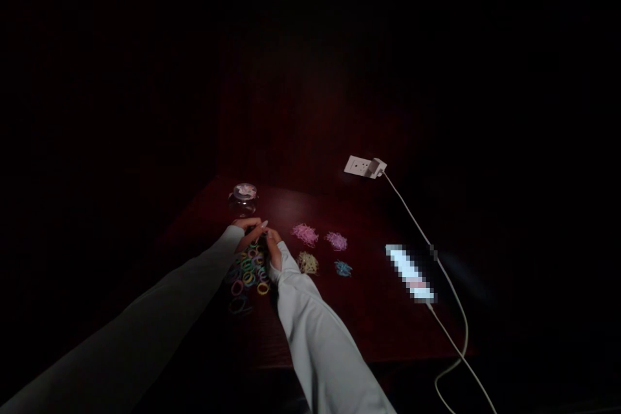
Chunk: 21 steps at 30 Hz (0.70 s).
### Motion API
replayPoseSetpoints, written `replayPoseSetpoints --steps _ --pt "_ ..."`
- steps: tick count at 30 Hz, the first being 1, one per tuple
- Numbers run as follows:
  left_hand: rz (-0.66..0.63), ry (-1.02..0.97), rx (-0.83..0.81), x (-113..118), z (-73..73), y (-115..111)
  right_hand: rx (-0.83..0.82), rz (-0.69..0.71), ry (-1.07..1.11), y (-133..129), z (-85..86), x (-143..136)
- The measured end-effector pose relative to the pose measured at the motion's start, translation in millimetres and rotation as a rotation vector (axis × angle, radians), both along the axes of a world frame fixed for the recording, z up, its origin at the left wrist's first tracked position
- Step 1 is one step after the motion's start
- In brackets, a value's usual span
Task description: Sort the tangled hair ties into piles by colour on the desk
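My left hand (248, 231) and my right hand (274, 248) meet at the fingertips over the far side of a loose pile of small coloured hair ties (249, 270). Both hands curve round the pile with fingers apart; no hair tie shows in a grip. Yellow, green, pink and purple rings lie below and between the wrists. Part of the pile is hidden by the hands and sleeves. Just beyond my left hand stands a clear jar (243, 200) with a patterned lid.
Sorted heaps of small bands lie right of my hands: pink (305, 234), purple (336, 241), pale yellow (307, 263) and blue (343, 268). A lit phone (410, 273) rests farther right, its cable (453, 291) running near a wall socket (358, 166) with a plugged charger (376, 169). Surroundings are dark.
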<state>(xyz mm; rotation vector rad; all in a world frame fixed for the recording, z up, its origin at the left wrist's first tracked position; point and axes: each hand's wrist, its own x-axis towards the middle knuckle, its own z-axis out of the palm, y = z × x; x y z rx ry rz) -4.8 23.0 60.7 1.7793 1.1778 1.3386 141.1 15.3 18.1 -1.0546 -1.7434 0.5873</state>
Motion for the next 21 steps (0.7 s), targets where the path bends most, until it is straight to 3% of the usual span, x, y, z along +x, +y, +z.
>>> replayPoseSetpoints --steps 6,11,14,17,21 --pt "0.015 0.041 -0.009 -1.5 -7.0 1.2 0.017 -0.156 -0.140 -3.7 4.4 11.2" --pt "0.018 0.030 -0.053 -2.6 -12.1 4.3 0.018 -0.122 -0.283 -4.3 11.6 20.9" --pt "0.013 0.028 -0.058 -1.3 -15.3 4.9 0.006 -0.180 -0.329 -0.9 11.8 21.2" --pt "-0.008 0.025 -0.030 1.3 -14.7 2.1 0.009 -0.239 -0.343 0.2 13.6 23.4" --pt "-0.026 0.076 -0.019 3.2 -11.4 -1.7 0.030 -0.180 -0.300 -3.4 20.5 31.3"
